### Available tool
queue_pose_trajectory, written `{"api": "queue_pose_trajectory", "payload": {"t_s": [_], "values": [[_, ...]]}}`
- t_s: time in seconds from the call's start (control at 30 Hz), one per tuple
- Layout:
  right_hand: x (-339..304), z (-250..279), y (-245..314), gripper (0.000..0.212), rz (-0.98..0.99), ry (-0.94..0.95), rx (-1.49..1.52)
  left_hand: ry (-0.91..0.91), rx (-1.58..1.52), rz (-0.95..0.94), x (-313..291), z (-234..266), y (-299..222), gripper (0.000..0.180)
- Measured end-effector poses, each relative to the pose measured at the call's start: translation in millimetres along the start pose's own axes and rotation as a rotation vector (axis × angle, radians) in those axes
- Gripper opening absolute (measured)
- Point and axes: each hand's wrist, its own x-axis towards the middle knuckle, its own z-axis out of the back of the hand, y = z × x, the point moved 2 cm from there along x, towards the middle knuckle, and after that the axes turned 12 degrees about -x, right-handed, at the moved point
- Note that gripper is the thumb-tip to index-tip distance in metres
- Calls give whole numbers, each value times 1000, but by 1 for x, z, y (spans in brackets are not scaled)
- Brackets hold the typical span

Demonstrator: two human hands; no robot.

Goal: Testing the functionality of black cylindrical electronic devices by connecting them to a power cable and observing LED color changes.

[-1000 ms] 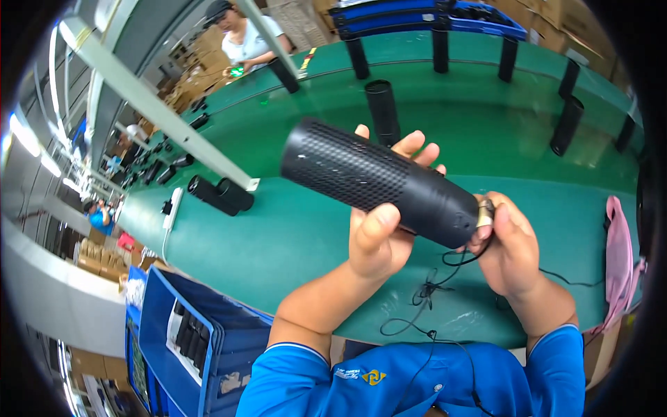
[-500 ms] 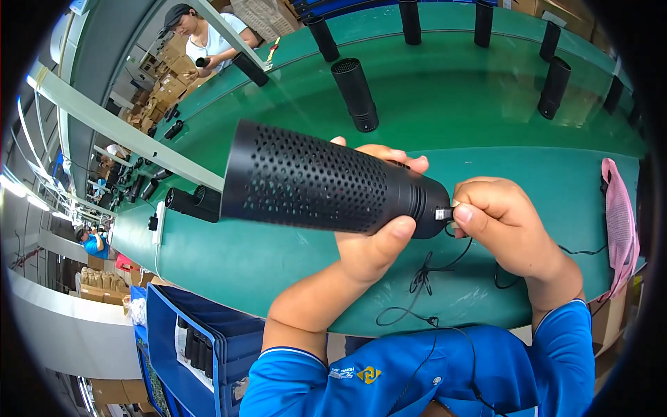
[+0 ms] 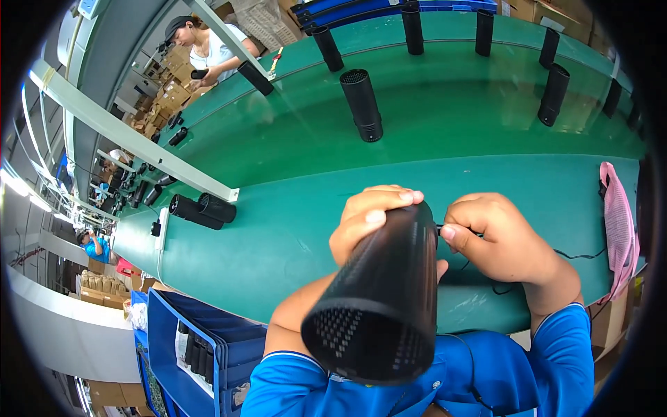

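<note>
A black cylindrical housing with a perforated wall point(image 3: 385, 278) is in my left hand point(image 3: 363, 221), whose fingers wrap round its far end. Its wide, hollow end tilts down toward my chest. At the side of that far end my right hand point(image 3: 497, 236) is closed in a pinch on a small black cable plug point(image 3: 440, 229). Whether the plug is seated in the housing cannot be made out behind the fingers. A thin black cable point(image 3: 587, 256) runs along the table to the right of my right hand.
Similar black cylinders point(image 3: 362, 104) stand on the green bench point(image 3: 278, 153) beyond. Two more point(image 3: 203, 210) lie at left, by a metal post point(image 3: 139, 135). A pink mesh item point(image 3: 618, 226) hangs at right; blue bins point(image 3: 184, 347) stand lower left. A co-worker point(image 3: 215, 52) sits across.
My left hand has swung the housing's wide end from the left down toward my body. The metal plug tip seen earlier at my right fingers is out of sight now.
</note>
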Motion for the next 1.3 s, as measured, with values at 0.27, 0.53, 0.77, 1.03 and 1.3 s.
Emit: {"api": "queue_pose_trajectory", "payload": {"t_s": [0.27, 0.53, 0.77, 1.03, 1.3], "values": [[6, -6, -10, 13, -90, 59, 17, -55, 67, 150, -2, 7, 7, 67], [-1, -3, 2, 27, 81, -266, 69, -601, -532, 622, 5, 10, 16, 53], [-5, -14, 0, 48, 49, -315, 304, -626, -574, 712, 0, 5, 17, 49], [-2, -10, 5, 57, 117, -204, -89, -533, -450, 569, -7, -3, 17, 50], [2, -21, -1, 59, 182, -259, -288, -537, -383, 520, -12, 0, 25, 69]]}}
